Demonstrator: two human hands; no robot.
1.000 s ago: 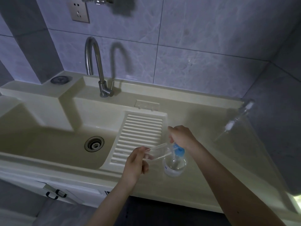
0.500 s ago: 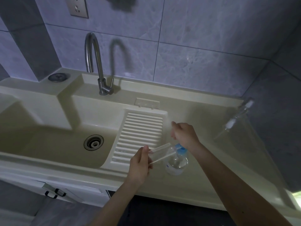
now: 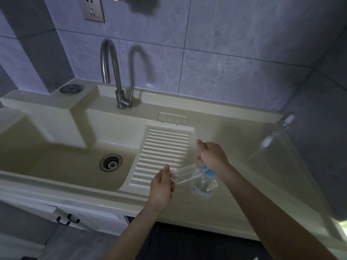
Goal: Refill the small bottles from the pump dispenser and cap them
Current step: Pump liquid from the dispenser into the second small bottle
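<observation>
— One small bottle [image 3: 185,173] is gripped, tilted, by the left hand [image 3: 161,186] at the pump dispenser [image 3: 203,186] on the counter [image 3: 234,203].
— Filling underway; the pump is pressed by the right hand [image 3: 212,154], fingers curled. Capping is left.

Single view, head-worn, wide-angle. Looked forward and steeply down from standing height over the counter [image 3: 244,139]. Faced the tiled wall [image 3: 234,53]; tap [image 3: 110,72] upper centre, basin [image 3: 65,162] left, corner right. Both forearms entered from the bottom edge, hands close below mid-frame. Edges bowed by the lens.
</observation>
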